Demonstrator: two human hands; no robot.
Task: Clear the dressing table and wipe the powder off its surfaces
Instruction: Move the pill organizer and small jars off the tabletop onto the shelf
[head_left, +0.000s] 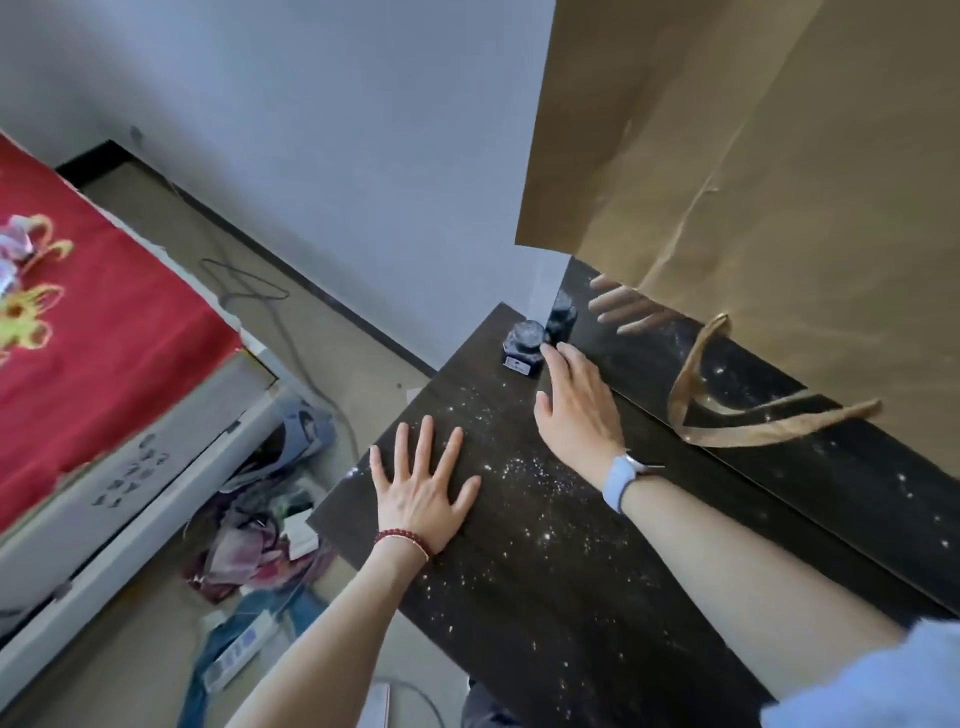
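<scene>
Your left hand (421, 493) lies flat, fingers spread, on the powder-dusted counter (545, 571). Your right hand (576, 405) reaches forward, fingers extended, fingertips touching the dark jar (523, 345) at the counter's far corner.

On the dark wooden dressing table (545, 571), speckled with white powder (524, 473), the left hand (421, 493) lies flat with fingers spread. At its two o'clock, the right hand (576, 405) touches a small dark glass jar (524, 345) against the mirror (779, 441).
</scene>
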